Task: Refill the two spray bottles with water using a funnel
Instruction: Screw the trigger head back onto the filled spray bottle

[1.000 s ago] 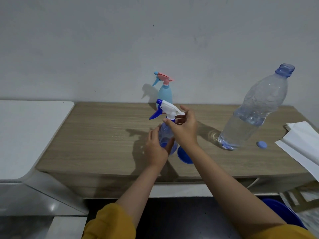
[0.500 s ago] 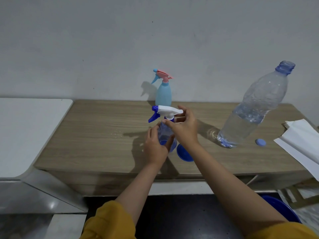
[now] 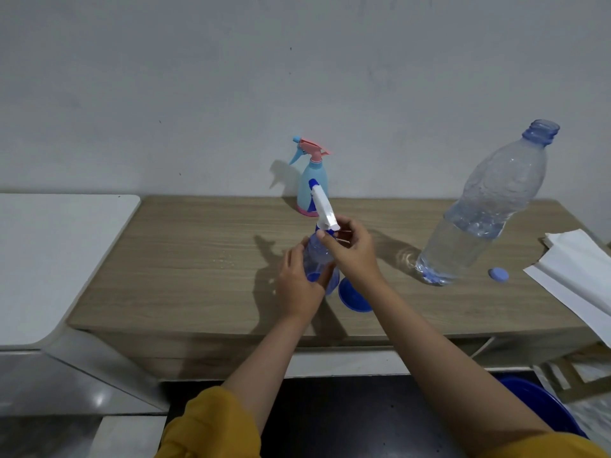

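You have two spray bottles on the wooden counter (image 3: pixel 198 259): a clear blue spray bottle (image 3: pixel 319 259) in your grasp near the front edge, and a light blue spray bottle (image 3: pixel 312 190) with a pink trigger head standing upright at the wall. There is one blue funnel (image 3: pixel 353 297) just right of the clear bottle, one large water bottle (image 3: pixel 479 219), uncapped and roughly half full, and one blue cap (image 3: pixel 498 274) beside its base. Your left hand (image 3: pixel 297 285) wraps its fingers around the clear bottle's body, which stands upright with a little water at the bottom. Your right hand (image 3: pixel 352 249) pinches the white trigger head (image 3: pixel 322 204) at the neck; its long axis points up and away from you.
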A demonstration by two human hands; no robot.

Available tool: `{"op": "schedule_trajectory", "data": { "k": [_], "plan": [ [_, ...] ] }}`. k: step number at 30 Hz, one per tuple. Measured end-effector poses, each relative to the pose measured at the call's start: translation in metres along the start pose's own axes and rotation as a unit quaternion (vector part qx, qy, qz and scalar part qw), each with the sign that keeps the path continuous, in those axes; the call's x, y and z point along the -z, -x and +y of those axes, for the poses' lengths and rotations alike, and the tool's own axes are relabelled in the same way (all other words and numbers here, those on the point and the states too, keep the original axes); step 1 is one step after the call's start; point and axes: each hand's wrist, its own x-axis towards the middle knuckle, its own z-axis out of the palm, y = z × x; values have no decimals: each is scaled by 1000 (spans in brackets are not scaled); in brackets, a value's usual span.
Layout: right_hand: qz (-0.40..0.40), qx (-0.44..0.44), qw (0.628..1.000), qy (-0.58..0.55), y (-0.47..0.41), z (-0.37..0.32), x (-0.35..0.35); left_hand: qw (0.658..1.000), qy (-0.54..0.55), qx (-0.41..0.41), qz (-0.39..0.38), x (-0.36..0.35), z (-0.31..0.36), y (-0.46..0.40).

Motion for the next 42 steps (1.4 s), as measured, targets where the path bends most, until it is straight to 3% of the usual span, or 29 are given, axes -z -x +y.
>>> {"op": "schedule_trajectory", "data": {
  "k": [12,17,21,38,42],
  "plan": [
    [52,26,998,-7,9,0,-6,1000,-4,-12,2,-2,-6,0],
    [95,-8,995,-38,11,-1,-11,1000,-20,-19,-3,0,-2,1],
    [77,34,996,-8,14,1,-15,1000,-18,-14,-14,1,-3,0],
    [126,1,991,-48,13,-2,-19,1000,-14,-21,-6,-1,-2,0],
    [118,39,992,-23,15,3,-22,1000,-11,-19,-7,1,-2,0]
  ]
}}
